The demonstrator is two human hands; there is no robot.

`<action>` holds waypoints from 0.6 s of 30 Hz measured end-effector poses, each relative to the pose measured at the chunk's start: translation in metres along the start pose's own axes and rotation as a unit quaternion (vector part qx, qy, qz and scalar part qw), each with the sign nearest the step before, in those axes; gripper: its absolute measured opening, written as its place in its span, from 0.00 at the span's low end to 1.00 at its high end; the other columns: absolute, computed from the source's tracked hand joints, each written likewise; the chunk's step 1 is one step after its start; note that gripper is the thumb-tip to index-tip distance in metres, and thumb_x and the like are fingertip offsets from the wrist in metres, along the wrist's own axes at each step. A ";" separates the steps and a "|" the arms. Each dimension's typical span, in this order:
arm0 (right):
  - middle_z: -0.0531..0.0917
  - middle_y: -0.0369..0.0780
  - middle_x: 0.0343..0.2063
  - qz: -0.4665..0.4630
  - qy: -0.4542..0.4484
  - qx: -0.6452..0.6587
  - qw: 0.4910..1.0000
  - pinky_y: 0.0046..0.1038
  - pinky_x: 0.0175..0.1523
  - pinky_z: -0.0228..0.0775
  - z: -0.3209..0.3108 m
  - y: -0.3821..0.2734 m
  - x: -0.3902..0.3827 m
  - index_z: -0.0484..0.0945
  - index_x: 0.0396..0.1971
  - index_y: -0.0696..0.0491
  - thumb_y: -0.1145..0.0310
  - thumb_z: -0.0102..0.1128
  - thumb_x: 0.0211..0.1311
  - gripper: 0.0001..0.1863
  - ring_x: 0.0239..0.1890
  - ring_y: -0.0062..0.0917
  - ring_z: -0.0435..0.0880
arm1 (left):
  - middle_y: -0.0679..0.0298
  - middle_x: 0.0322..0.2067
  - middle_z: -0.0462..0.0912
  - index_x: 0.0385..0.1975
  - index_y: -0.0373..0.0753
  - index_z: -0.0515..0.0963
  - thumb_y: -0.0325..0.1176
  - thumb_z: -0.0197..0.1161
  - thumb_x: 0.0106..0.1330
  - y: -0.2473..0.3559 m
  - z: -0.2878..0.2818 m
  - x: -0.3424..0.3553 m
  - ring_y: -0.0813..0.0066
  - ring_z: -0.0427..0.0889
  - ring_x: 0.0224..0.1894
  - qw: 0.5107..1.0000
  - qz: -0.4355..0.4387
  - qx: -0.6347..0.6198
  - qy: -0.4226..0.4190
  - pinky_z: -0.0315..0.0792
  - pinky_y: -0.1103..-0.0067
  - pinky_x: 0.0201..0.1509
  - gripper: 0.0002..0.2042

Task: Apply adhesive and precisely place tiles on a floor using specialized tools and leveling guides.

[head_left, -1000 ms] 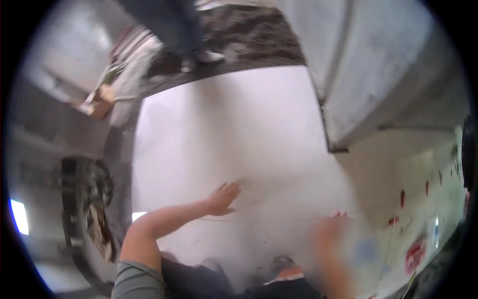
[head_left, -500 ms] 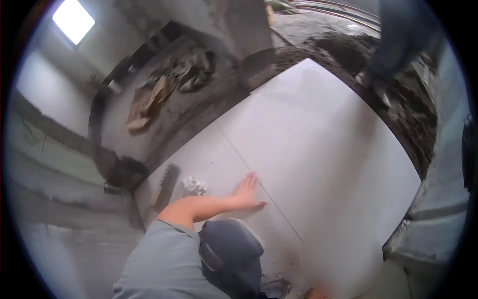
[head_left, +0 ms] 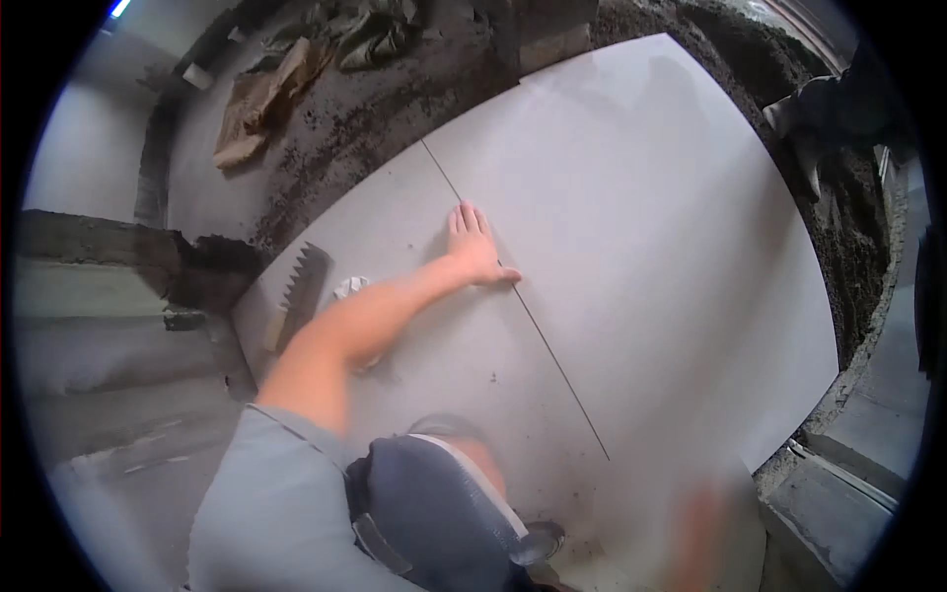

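My left hand [head_left: 476, 247] lies flat on large pale floor tiles, its fingers stretched forward and its thumb out to the right. It rests across the dark straight joint [head_left: 557, 365] between the left tile [head_left: 365, 212] and the right tile [head_left: 651, 247]. Lower right, my right hand [head_left: 696, 523] is a smeared skin-coloured patch in a hazy area, so its fingers and anything in them cannot be made out. Left of my forearm lies a notched trowel [head_left: 304, 281] with large teeth. Some small white pieces [head_left: 350, 286] show partly behind the forearm.
Dark loose mortar [head_left: 350, 133] borders the tiles, with a brown paper sack [head_left: 261, 104] and greenish cloth [head_left: 380, 35] beyond. Another person's leg and shoe [head_left: 809, 153] stand at the far right. A raw wall ledge [head_left: 84, 237] runs along the left. My bent leg in dark cloth [head_left: 434, 513] is near.
The view has tilted, so tiles and sack sit higher in the picture. My left hand remains flat, now farther forward along the joint. My right hand has come further into view, blurred.
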State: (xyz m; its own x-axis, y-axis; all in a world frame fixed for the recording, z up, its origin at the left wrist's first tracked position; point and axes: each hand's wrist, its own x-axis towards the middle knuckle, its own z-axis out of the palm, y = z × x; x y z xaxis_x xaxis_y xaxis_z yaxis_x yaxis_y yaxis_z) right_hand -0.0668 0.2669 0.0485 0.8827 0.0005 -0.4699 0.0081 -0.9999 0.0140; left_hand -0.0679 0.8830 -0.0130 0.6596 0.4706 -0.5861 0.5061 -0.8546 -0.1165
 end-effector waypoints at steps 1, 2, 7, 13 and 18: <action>0.45 0.57 0.75 -0.062 0.082 -0.011 0.995 0.48 0.78 0.35 -0.028 -0.028 0.016 0.44 0.73 0.67 0.56 0.48 0.75 0.40 0.77 0.52 0.44 | 0.31 0.74 0.34 0.71 0.18 0.38 0.79 0.56 0.51 0.004 -0.001 0.001 0.39 0.33 0.78 1.000 -0.009 0.022 0.005 0.32 0.57 0.79 0.69; 0.45 0.57 0.75 -0.147 0.159 0.001 0.976 0.49 0.78 0.34 -0.043 -0.050 0.034 0.43 0.73 0.66 0.57 0.49 0.74 0.40 0.77 0.52 0.43 | 0.31 0.74 0.34 0.71 0.18 0.38 0.79 0.56 0.51 0.008 -0.001 0.005 0.39 0.33 0.78 1.000 -0.005 0.017 -0.002 0.32 0.57 0.79 0.69; 0.43 0.56 0.76 -0.396 0.212 0.136 0.883 0.52 0.78 0.30 -0.039 -0.193 0.083 0.39 0.75 0.62 0.54 0.56 0.68 0.48 0.78 0.52 0.40 | 0.32 0.74 0.33 0.72 0.20 0.36 0.75 0.60 0.53 0.008 0.007 0.007 0.41 0.30 0.78 1.000 -0.010 -0.023 0.015 0.27 0.57 0.79 0.67; 0.48 0.57 0.75 -0.423 0.123 0.016 0.897 0.52 0.78 0.32 0.053 -0.325 0.122 0.48 0.72 0.67 0.46 0.54 0.68 0.48 0.78 0.51 0.41 | 0.32 0.74 0.34 0.72 0.20 0.36 0.74 0.61 0.53 0.011 0.008 0.007 0.40 0.32 0.78 0.997 -0.005 -0.052 0.057 0.31 0.58 0.80 0.67; 0.47 0.53 0.76 -0.356 0.100 -0.003 0.929 0.50 0.79 0.31 0.064 -0.365 0.122 0.48 0.73 0.64 0.44 0.49 0.70 0.46 0.79 0.47 0.40 | 0.32 0.74 0.34 0.72 0.19 0.36 0.72 0.64 0.52 0.006 0.001 0.004 0.40 0.32 0.78 0.999 -0.021 -0.026 0.012 0.31 0.58 0.80 0.67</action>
State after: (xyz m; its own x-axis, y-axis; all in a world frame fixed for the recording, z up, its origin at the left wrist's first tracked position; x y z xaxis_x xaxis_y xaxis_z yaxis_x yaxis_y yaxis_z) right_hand 0.0080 0.6305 -0.0700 0.7225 0.6651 -0.1889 0.6250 -0.7451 -0.2330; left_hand -0.0631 0.8796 -0.0163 0.6499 0.5107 -0.5628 0.5611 -0.8219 -0.0978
